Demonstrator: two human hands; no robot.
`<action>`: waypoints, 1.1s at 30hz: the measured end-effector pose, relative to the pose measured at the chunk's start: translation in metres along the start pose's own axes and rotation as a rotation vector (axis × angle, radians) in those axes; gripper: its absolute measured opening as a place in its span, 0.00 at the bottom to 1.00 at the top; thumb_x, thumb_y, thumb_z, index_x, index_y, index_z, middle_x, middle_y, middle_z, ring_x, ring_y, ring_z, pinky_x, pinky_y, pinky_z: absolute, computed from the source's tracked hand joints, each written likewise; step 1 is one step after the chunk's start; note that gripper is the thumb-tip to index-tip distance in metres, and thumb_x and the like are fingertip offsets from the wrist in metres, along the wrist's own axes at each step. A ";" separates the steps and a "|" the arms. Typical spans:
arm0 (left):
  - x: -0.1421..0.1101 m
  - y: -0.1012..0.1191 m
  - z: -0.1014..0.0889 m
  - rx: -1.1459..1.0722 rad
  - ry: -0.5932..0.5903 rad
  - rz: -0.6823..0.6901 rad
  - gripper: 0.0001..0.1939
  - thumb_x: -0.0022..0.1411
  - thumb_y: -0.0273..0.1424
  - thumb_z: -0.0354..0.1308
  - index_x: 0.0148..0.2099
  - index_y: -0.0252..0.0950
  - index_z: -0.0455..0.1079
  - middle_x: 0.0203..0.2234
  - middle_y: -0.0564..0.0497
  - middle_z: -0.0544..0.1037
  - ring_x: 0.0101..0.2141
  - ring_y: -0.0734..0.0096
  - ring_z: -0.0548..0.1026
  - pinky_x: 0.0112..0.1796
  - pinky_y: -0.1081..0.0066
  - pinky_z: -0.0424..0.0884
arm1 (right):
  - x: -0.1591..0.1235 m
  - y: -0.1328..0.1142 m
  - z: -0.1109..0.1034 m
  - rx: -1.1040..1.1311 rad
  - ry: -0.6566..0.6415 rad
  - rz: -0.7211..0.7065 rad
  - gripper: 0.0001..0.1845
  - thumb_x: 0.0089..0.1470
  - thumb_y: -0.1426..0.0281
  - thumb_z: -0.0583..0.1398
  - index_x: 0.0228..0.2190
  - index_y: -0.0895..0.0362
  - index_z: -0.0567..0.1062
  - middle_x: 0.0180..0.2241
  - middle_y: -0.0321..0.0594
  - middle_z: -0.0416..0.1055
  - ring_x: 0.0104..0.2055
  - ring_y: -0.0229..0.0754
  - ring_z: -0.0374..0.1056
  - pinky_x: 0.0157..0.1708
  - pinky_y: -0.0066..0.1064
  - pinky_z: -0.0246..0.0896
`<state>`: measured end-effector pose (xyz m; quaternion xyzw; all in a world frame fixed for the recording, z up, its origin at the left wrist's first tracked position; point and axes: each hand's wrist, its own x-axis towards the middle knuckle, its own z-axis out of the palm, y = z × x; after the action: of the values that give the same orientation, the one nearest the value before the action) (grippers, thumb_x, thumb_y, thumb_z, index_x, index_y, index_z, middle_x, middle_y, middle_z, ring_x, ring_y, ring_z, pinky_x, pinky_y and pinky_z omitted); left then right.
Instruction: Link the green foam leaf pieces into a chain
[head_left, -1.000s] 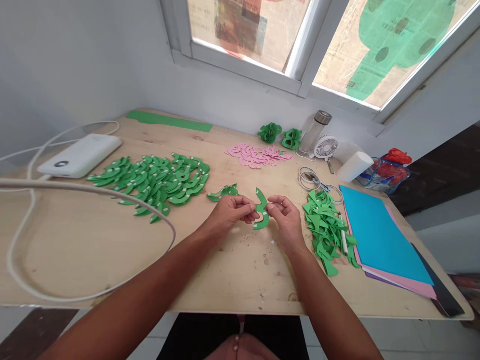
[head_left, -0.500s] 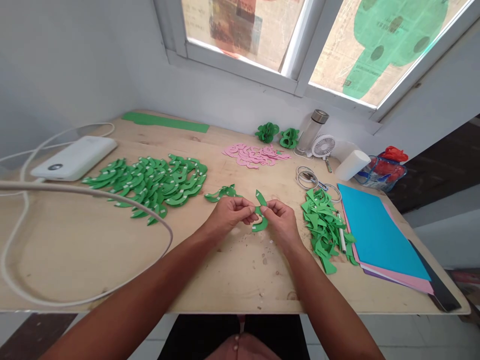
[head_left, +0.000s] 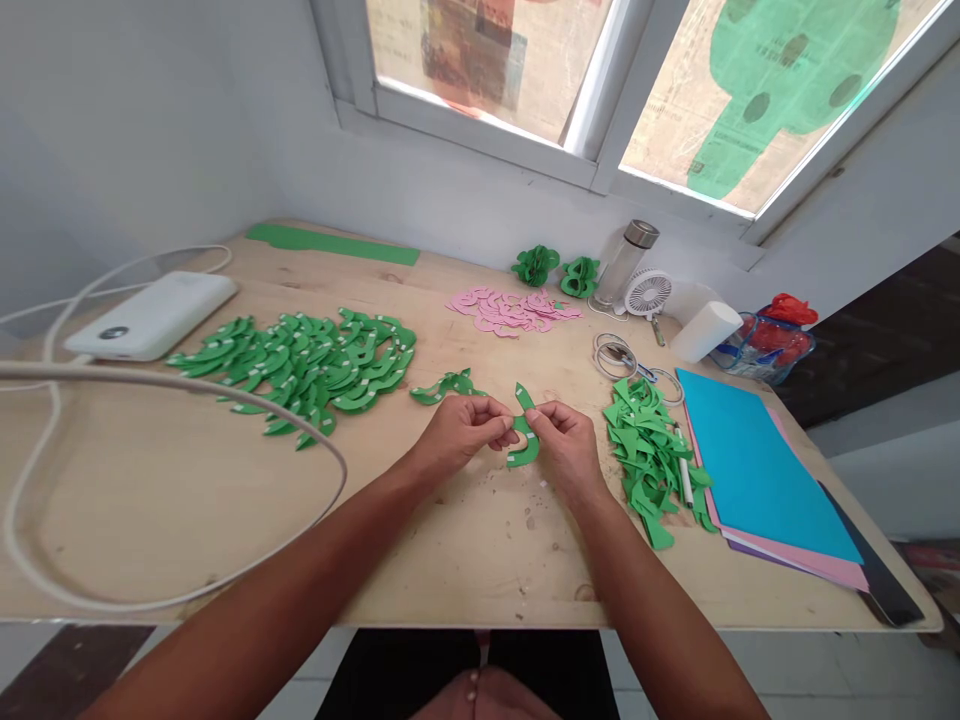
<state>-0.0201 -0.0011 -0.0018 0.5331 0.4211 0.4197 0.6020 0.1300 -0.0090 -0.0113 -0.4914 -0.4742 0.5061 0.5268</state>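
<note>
Green cutout (head_left: 531, 452) held up at 12 o'clock, its 3 o'clock edge clamped by right hand (head_left: 564, 437). Left hand (head_left: 466, 424) fingertips pinched together at 9 o'clock edge, grip unclear. Probably light, flimsy, easily creased; best pinched mid-piece.

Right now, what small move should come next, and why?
Probably bring the left-hand grip to the white patch at the near end of the green cutout: that patch is exposed, the right-hand grip pinches the cutout, and the left fingers are close by; whether they touch it is unclear.
</note>
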 end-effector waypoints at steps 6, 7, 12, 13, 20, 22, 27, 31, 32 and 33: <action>-0.001 -0.002 0.001 -0.006 -0.034 0.007 0.06 0.51 0.32 0.59 0.27 0.33 0.70 0.20 0.52 0.77 0.25 0.72 0.75 0.29 0.74 0.70 | 0.000 -0.004 0.000 -0.009 -0.011 -0.025 0.10 0.45 0.63 0.61 0.22 0.58 0.74 0.19 0.32 0.65 0.23 0.33 0.58 0.24 0.25 0.52; -0.001 -0.002 0.001 -0.005 -0.049 0.008 0.06 0.51 0.31 0.59 0.27 0.33 0.70 0.20 0.52 0.77 0.25 0.72 0.75 0.29 0.75 0.70 | 0.000 -0.004 0.000 -0.007 -0.015 -0.028 0.10 0.45 0.63 0.61 0.22 0.58 0.74 0.19 0.32 0.65 0.23 0.34 0.58 0.24 0.25 0.53; -0.001 -0.005 0.001 0.015 -0.081 0.026 0.05 0.51 0.31 0.58 0.27 0.34 0.71 0.21 0.52 0.78 0.25 0.72 0.76 0.29 0.75 0.70 | 0.001 -0.002 -0.001 0.027 -0.016 -0.023 0.10 0.44 0.63 0.62 0.22 0.57 0.74 0.19 0.31 0.65 0.21 0.33 0.57 0.23 0.26 0.53; -0.001 -0.005 0.002 0.016 -0.079 0.025 0.05 0.51 0.31 0.58 0.27 0.34 0.71 0.21 0.52 0.78 0.25 0.72 0.76 0.29 0.75 0.70 | 0.001 -0.002 0.000 0.022 -0.011 -0.025 0.10 0.44 0.63 0.62 0.22 0.58 0.74 0.18 0.31 0.65 0.21 0.33 0.57 0.23 0.26 0.52; -0.002 -0.005 0.003 0.069 -0.082 0.033 0.05 0.50 0.30 0.58 0.27 0.33 0.71 0.21 0.52 0.77 0.25 0.71 0.76 0.28 0.74 0.70 | -0.001 -0.006 0.001 -0.021 -0.016 -0.052 0.08 0.45 0.65 0.61 0.23 0.58 0.74 0.21 0.32 0.67 0.24 0.34 0.60 0.26 0.26 0.54; -0.002 -0.006 0.004 0.099 -0.088 0.033 0.05 0.50 0.29 0.57 0.26 0.33 0.70 0.20 0.52 0.77 0.25 0.70 0.76 0.28 0.74 0.69 | 0.000 -0.005 0.001 -0.030 -0.008 -0.059 0.07 0.45 0.66 0.61 0.23 0.58 0.74 0.21 0.33 0.67 0.24 0.34 0.60 0.26 0.26 0.54; -0.002 -0.008 0.005 0.114 -0.093 0.041 0.04 0.49 0.28 0.56 0.25 0.34 0.70 0.19 0.54 0.76 0.24 0.71 0.75 0.27 0.75 0.68 | 0.000 -0.005 0.001 -0.074 0.022 -0.063 0.07 0.43 0.67 0.61 0.22 0.58 0.74 0.19 0.33 0.67 0.23 0.34 0.59 0.26 0.26 0.54; -0.002 -0.008 0.005 0.102 -0.099 0.031 0.03 0.48 0.28 0.57 0.24 0.34 0.70 0.17 0.55 0.73 0.24 0.72 0.74 0.26 0.76 0.67 | -0.001 -0.008 0.001 -0.061 0.008 -0.057 0.08 0.44 0.66 0.60 0.24 0.58 0.75 0.21 0.34 0.67 0.25 0.35 0.61 0.27 0.26 0.55; -0.002 -0.009 0.005 0.099 -0.104 0.029 0.04 0.48 0.28 0.57 0.24 0.34 0.70 0.17 0.56 0.73 0.24 0.72 0.74 0.26 0.76 0.68 | -0.001 -0.008 0.001 -0.058 0.003 -0.062 0.08 0.45 0.66 0.59 0.24 0.58 0.75 0.21 0.34 0.68 0.25 0.35 0.62 0.27 0.27 0.55; -0.002 -0.010 0.005 0.098 -0.110 0.028 0.04 0.48 0.28 0.57 0.24 0.34 0.70 0.18 0.55 0.73 0.24 0.71 0.75 0.26 0.75 0.68 | -0.001 -0.008 0.000 -0.059 0.004 -0.066 0.09 0.45 0.66 0.59 0.24 0.58 0.75 0.21 0.34 0.68 0.25 0.35 0.62 0.27 0.26 0.55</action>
<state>-0.0154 -0.0056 -0.0107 0.5900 0.3998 0.3769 0.5916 0.1300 -0.0099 -0.0031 -0.4915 -0.5039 0.4735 0.5295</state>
